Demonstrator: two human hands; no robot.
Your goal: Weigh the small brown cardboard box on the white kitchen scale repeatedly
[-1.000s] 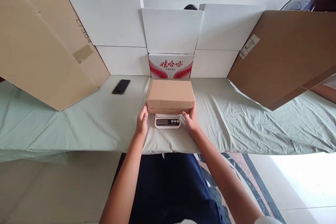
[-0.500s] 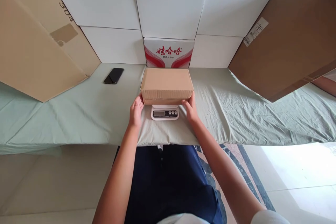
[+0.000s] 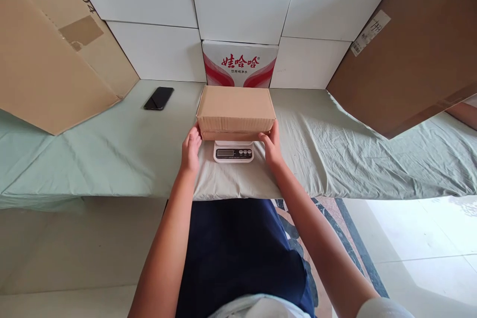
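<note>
A closed brown cardboard box is over a small white digital scale, whose front panel with its display and buttons sticks out toward me. The box hides the scale's platform, so I cannot tell whether it rests fully on it. My left hand is at the box's left front corner, fingers along its side. At the right front corner, my right hand grips the box with the thumb on its front face. Both hands hold the box between them.
A black phone lies on the green cloth to the left. Behind stand a red-and-white printed carton and white panels. Large cardboard sheets flank the table, one at left and one at right.
The view has tilted down slightly, so the scene sits higher in the picture and a little larger. Both hands stay on the box, which remains over the scale.
</note>
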